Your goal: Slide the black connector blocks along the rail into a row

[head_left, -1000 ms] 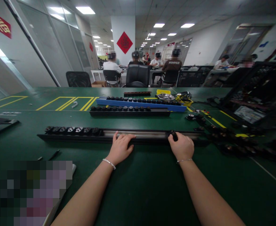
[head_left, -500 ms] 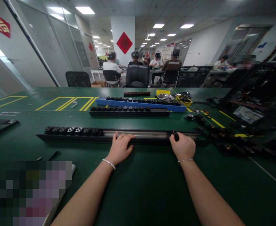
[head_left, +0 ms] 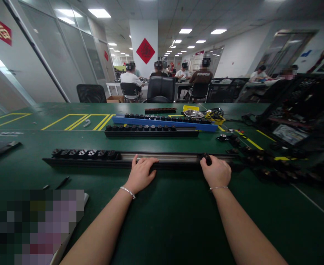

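Observation:
A long black rail point(head_left: 81, 163) with a silvery inner channel point(head_left: 173, 158) lies across the green table in front of me. Several black socket-like modules point(head_left: 92, 153) sit in a row at its left end. My left hand point(head_left: 142, 171) rests on the rail's near edge, fingers spread over the channel, right of that row. Farther right, my right hand point(head_left: 217, 171) is closed around a small black module point(head_left: 206, 159) at the channel. Its underside is hidden, so I cannot tell whether it touches the rail.
Behind the rail stand a shorter black rail point(head_left: 150, 133) and a blue rail point(head_left: 164, 123), both carrying modules. Loose black parts point(head_left: 272, 158) pile up at the right. A metal dish point(head_left: 194, 114) and yellow trays point(head_left: 191, 108) are at the back. A pen-like object point(head_left: 62, 183) lies front left.
My right hand, with the black module, has shifted very slightly to the right along the rail. The left hand stays in place.

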Tool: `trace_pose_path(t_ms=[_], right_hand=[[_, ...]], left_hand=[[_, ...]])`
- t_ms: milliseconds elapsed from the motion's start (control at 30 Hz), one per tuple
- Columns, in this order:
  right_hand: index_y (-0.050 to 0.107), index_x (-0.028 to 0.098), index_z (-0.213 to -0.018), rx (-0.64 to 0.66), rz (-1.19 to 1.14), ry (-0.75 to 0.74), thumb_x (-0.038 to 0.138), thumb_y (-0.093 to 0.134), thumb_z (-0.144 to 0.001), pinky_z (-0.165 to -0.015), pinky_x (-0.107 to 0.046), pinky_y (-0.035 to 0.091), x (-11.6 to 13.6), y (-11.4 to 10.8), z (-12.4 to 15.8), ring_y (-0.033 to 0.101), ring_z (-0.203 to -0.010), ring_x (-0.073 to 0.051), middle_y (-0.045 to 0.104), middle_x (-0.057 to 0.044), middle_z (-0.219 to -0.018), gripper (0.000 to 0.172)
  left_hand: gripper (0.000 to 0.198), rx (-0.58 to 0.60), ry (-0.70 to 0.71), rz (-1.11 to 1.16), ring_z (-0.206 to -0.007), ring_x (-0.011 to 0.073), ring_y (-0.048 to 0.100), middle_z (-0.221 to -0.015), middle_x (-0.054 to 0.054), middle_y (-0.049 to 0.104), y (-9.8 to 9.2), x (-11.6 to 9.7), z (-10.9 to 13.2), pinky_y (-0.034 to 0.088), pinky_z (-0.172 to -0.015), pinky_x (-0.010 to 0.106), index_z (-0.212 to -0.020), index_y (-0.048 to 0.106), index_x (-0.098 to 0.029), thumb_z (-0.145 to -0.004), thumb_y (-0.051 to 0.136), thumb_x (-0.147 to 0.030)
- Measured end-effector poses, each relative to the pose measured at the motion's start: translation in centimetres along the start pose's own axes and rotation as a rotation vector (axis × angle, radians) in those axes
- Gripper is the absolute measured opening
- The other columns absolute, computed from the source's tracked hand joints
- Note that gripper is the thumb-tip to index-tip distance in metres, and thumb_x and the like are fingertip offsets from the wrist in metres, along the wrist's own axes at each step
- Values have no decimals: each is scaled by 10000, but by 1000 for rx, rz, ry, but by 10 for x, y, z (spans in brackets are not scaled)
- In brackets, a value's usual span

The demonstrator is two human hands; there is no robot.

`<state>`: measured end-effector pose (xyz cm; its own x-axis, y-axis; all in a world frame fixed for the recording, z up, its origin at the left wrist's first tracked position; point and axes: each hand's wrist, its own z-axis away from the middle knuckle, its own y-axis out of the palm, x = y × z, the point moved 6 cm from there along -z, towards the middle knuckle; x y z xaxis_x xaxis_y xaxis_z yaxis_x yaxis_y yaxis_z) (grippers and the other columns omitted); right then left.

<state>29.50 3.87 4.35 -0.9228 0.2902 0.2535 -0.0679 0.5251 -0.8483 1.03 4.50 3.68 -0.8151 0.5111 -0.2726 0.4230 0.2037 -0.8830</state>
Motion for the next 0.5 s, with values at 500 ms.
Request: trace_pose_path(t_ms=[500], right_hand=[[666,165,-796,-69,40,50,389,425,-789,-704,-325,313,-11,-5,-2,501,-743,-206,631,-82,-735,329]], left_hand=[[387,-2,6,2,-1069,201,533,-1115,-12,646,1,2,0,61,-1101,525,-1170,481,-303,-790,526,-244]])
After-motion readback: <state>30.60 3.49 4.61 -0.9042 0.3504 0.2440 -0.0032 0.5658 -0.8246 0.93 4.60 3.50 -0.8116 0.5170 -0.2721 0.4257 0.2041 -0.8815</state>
